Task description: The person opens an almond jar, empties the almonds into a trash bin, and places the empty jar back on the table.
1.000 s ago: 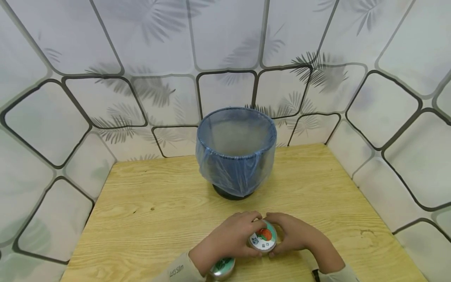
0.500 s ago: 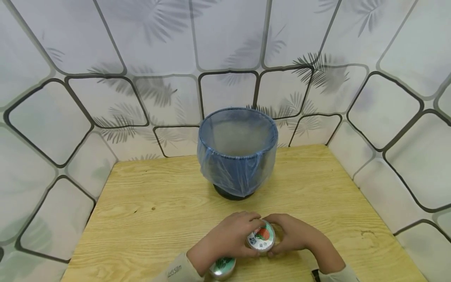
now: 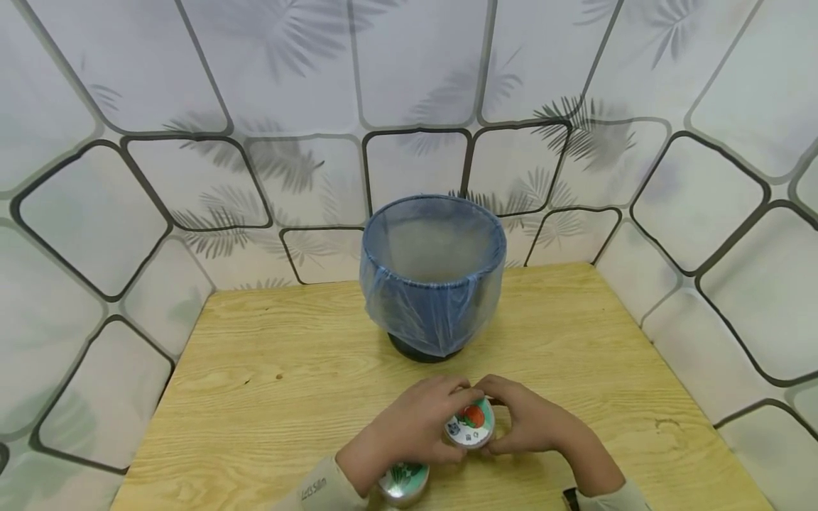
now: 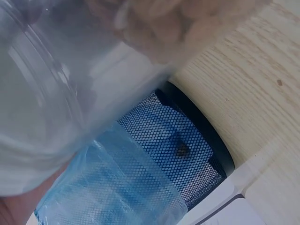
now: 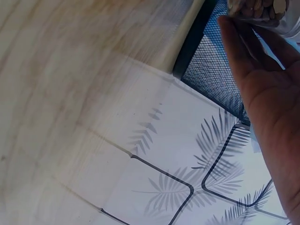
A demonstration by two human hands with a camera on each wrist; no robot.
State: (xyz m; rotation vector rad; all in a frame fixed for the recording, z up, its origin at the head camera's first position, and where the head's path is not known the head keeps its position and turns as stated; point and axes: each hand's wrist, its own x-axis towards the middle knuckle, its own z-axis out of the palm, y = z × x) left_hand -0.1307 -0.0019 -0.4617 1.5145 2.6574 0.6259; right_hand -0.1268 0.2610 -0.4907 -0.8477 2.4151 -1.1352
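A clear jar [image 3: 469, 424] with a round white and green lid bearing an orange-red picture stands between both hands in the head view. My left hand [image 3: 414, 420] grips it from the left, fingers at the lid's far edge. From the other side my right hand [image 3: 538, 420] holds it with curved fingers and thumb. The right wrist view shows brown pieces inside the jar [image 5: 260, 10], at the fingertips. A second jar [image 3: 405, 484] with a green-patterned lid sits under my left wrist, partly hidden. Clear plastic wall [image 4: 84, 84] fills much of the left wrist view; which jar cannot be told.
A dark mesh bin [image 4: 164, 140] lined with a blue translucent bag [image 3: 428, 316] stands beyond the hands on the wooden table [image 3: 268, 426]. Patterned wall sheets [image 3: 415, 78] enclose the table at the back and both sides.
The jar and both hands have shifted slightly left and away from me in the head view, and the right fingers have risen a little at the lid. The second jar stays by my left wrist.
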